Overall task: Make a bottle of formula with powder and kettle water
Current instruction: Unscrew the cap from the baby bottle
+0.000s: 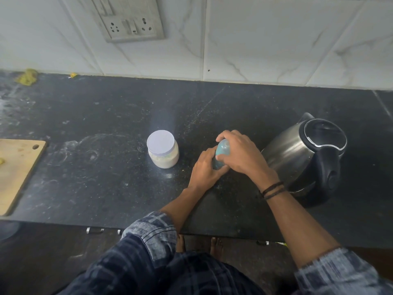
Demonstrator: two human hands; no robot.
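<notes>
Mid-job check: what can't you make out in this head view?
All head view:
- the bottle: the left hand and right hand wrap it, hiding its top and contents.
- the kettle: its closed lid hides the water level.
- the chopping board: cut off by the frame's left edge.

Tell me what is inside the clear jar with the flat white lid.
Through the wall of the clear jar, off-white powder shows. The flat white lid hides the powder's surface and anything lying on it.

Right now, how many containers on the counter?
3: the powder jar at centre, lid on; the blue bottle held by the left hand and right hand; the kettle at right. More may sit outside the frame.
</notes>
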